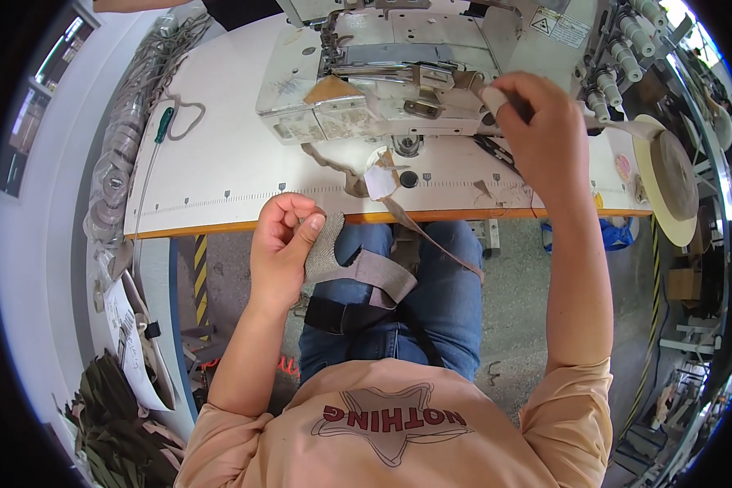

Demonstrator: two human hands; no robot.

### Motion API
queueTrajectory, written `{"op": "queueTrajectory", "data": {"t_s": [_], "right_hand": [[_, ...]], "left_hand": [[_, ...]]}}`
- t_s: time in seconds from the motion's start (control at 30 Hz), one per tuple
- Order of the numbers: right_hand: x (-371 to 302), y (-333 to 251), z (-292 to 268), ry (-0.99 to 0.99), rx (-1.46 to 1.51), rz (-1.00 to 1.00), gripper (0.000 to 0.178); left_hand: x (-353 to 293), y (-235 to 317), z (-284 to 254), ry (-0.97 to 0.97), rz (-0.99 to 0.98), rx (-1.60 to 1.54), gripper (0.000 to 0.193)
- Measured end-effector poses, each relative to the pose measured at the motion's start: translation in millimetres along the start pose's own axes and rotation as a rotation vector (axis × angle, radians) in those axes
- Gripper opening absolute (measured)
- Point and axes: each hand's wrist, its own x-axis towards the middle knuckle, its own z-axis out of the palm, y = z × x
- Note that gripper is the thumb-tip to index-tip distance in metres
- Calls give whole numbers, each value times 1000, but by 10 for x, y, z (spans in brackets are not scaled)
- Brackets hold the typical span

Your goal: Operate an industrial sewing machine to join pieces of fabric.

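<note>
My left hand [281,248] pinches the edge of a grey woven fabric piece [325,254] between thumb and fingers, just off the table's front edge. From that piece a strip of grey-mauve fabric [386,275] curls down over my lap. My right hand [545,126] is bent closed at the right end of the sewing machine's bed [366,114], beside a metal tape guide [435,80]. What its fingertips hold is hidden. A grey tape [622,126] runs from a large roll [668,179] on the right to behind my right hand.
A green-handled screwdriver [163,126] lies on the left of the white table [211,154]. Dark tweezers [496,153], fabric scraps [380,179] and a hanging narrow strip [431,237] are near the front edge. Bagged rolls [114,179] line the left side; dark green cloth pieces [118,415] are below.
</note>
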Motion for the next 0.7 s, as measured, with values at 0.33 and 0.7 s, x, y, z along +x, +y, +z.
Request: {"op": "queueTrajectory", "data": {"t_s": [0.33, 0.7], "right_hand": [[-74, 376, 223, -356, -206, 383, 25], [157, 462, 272, -562, -272, 438, 26]], "left_hand": [[12, -14, 7, 7, -4, 44, 19], [14, 19, 11, 16, -5, 37, 19]]}}
